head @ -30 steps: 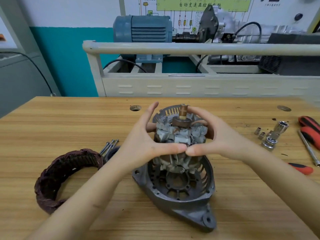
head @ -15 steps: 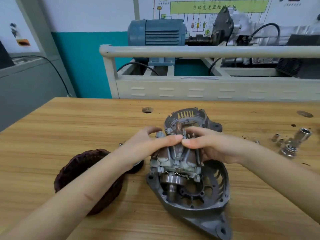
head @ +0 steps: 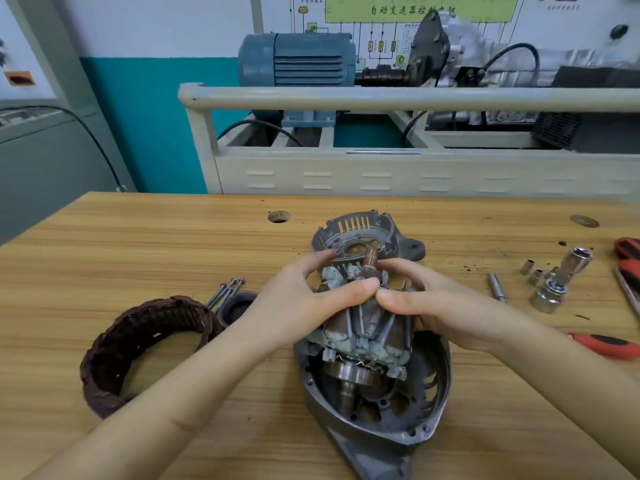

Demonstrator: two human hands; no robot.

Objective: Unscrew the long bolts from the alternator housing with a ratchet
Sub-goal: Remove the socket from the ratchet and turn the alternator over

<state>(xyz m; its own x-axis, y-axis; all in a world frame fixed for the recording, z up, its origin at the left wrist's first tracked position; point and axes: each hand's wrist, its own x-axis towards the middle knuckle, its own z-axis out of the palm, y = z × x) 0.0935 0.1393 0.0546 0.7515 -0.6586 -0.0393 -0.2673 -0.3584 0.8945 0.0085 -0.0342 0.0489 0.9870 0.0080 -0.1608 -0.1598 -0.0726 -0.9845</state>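
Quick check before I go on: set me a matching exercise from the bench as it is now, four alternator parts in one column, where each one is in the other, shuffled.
Things:
1. rotor
2. stator winding ring
3. long bolts
4. front housing half

Places:
A. flat on the table at the far left
B. held by left hand and right hand
C. under the tilted rotor, nearest the camera
D. in a bundle just behind the winding ring

Pairs: 1-B, 2-A, 3-D, 4-C
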